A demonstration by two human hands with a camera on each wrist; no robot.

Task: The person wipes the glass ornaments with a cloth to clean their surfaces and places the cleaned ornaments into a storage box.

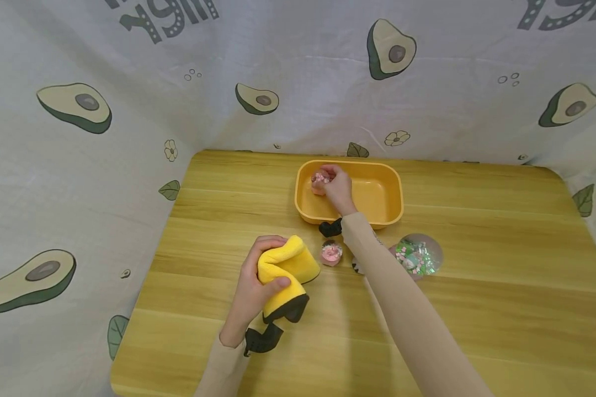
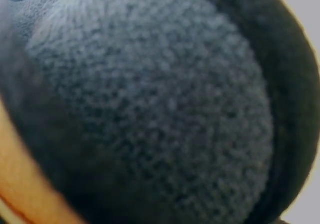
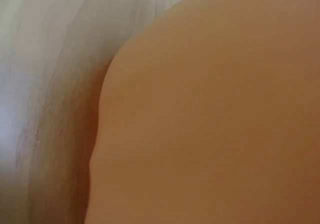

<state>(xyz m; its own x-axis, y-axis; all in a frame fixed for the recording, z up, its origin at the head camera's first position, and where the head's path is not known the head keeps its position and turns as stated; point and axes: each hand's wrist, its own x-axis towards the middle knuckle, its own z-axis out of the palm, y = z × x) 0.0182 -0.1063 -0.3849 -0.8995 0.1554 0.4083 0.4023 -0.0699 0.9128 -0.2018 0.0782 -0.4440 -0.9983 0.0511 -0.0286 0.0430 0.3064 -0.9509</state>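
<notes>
My left hand (image 1: 248,286) grips a folded yellow cloth (image 1: 303,262) with a dark border, thumb in front and fingers behind. Its grey fuzzy side (image 2: 165,103) fills most of the left wrist view. Inside the left part of an orange plastic tray (image 1: 399,193), my right hand (image 1: 341,190) pinches a small round pink-and-brown object (image 1: 319,183); its exact kind is unclear. Whether it touches the tray floor cannot be seen. The right wrist view shows mostly blurred skin, with the fingertips out of sight.
A similar small pink object (image 1: 331,253) sits on the wooden table (image 1: 501,264) in front of the tray. Right of my right forearm lies a clear round item (image 1: 417,255) with green, white and pink bits. Another small dark-and-white thing (image 1: 356,266) is partly behind the sleeve. Avocado-print fabric (image 1: 318,71) hangs behind.
</notes>
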